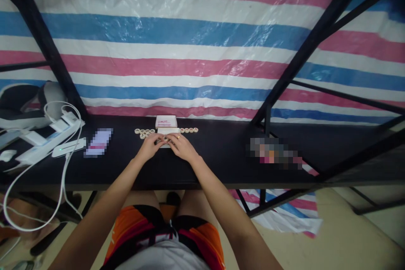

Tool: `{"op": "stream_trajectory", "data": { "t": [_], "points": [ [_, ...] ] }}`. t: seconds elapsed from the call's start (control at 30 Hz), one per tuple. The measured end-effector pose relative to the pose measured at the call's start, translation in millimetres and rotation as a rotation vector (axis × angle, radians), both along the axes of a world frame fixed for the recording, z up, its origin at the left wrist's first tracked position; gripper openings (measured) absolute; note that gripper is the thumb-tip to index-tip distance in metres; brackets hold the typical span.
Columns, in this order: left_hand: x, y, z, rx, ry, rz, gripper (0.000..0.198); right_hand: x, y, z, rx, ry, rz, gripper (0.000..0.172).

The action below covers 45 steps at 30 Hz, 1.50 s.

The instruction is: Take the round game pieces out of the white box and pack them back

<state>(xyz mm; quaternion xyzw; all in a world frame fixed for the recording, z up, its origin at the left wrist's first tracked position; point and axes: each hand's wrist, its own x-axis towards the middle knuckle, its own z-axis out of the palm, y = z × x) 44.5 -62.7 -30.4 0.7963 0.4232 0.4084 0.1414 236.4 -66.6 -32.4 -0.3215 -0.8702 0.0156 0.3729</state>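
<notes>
My left hand [149, 145] and my right hand [181, 144] rest close together on a black table [221, 160], fingers curled over a small white box or tray [168, 131]. Their fingertips touch small round pale pieces between them, too small to make out. A cluster of the same round pieces [144, 132] lies left of the box. A short row of these pieces [189, 130] lies to the box's right. Behind it stands a white and pink box [166, 121].
A white power strip [47, 143] with plugs and looping white cables lies at the table's left, beside a blurred flat item [98, 142]. Another blurred object [274, 153] lies to the right. Black frame bars [303, 50] rise before a striped tarp [190, 33].
</notes>
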Motion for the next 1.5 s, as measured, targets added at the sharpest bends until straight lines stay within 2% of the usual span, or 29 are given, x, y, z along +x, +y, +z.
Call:
{"op": "stream_trajectory", "data": {
  "t": [0.33, 0.4, 0.47, 0.57, 0.67, 0.8, 1.0, 1.17, 1.5],
  "points": [
    [0.8, -0.7, 0.4, -0.062, -0.115, -0.028, 0.021, -3.6, 1.5, -3.2, -0.058, 0.076, 0.044, 0.029],
    [-4.0, 3.7, -1.0, -0.044, -0.114, 0.033, 0.019, 1.0, 5.2, -4.4, -0.072, 0.133, -0.014, 0.028],
    [-12.9, 9.2, -2.8, -0.018, -0.076, 0.163, 0.016, 9.8, 11.6, -7.5, -0.085, 0.232, -0.136, 0.027],
    [-28.8, 15.1, -6.1, -0.019, 0.102, 0.356, 0.012, 25.2, 23.8, -16.2, -0.145, 0.362, -0.34, 0.025],
    [-38.3, 16.3, -9.7, -0.068, 0.254, 0.422, 0.015, 33.4, 33.5, -25.5, -0.225, 0.387, -0.37, 0.02],
    [-38.6, 16.5, -13.9, -0.134, 0.368, 0.42, 0.021, 32.0, 37.8, -31.5, -0.294, 0.377, -0.315, 0.018],
    [-35.1, 15.9, -15.4, -0.111, 0.393, 0.345, 0.033, 29.6, 33.4, -27.8, -0.285, 0.319, -0.271, 0.015],
    [-33.8, 13.4, -14.2, -0.112, 0.425, 0.335, 0.03, 28.5, 30.3, -23.6, -0.265, 0.262, -0.252, 0.023],
    [-31.3, 10.3, -8.0, -0.189, 0.429, 0.397, 0.019, 29.8, 30.3, -24.5, -0.281, 0.307, -0.278, 0.022]
  ]
}}
